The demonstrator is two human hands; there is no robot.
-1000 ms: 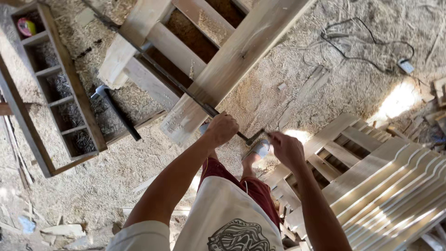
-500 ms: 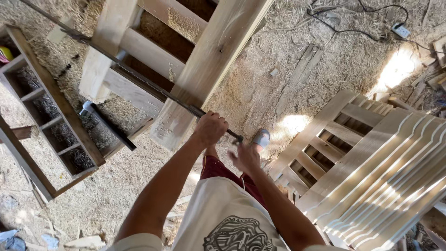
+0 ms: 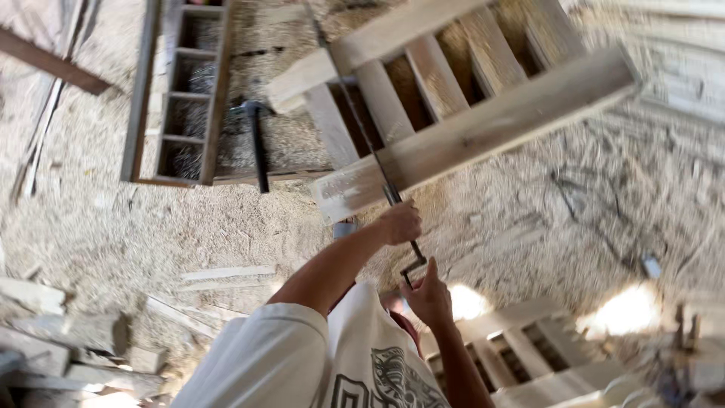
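Swinging round since half a second ago, the whole view has turned: the slatted wooden frame (image 3: 453,113) now lies across the top of the picture instead of the upper left, and the dark ladder-like rack (image 3: 181,98) has come up to the top left. Look at the hands, though. The left hand (image 3: 399,224) is wrapped tight round the long metal bar clamp (image 3: 377,162), just below the frame's near rail, where it was before. The right hand (image 3: 429,296) has slid down to the clamp's end and is pinching the small crank handle (image 3: 414,268) between its fingers.

The bar runs up across the frame's slats, lying on the near rail and carrying on towards the far one; the top end is too blurred to say how it seats.

To my eye this is the tightening stage. Doing it well means the left hand keeps the bar flat and square across the rails while the right turns the handle in small, even turns, with no wrenching, or the bar could skew and pull the frame out of true.

A black hammer (image 3: 258,143) lies on the sawdust floor (image 3: 136,242) between rack and frame, untouched. Offcuts of wood (image 3: 68,332) are heaped lower left, and more slatted frames (image 3: 529,347) sit lower right.
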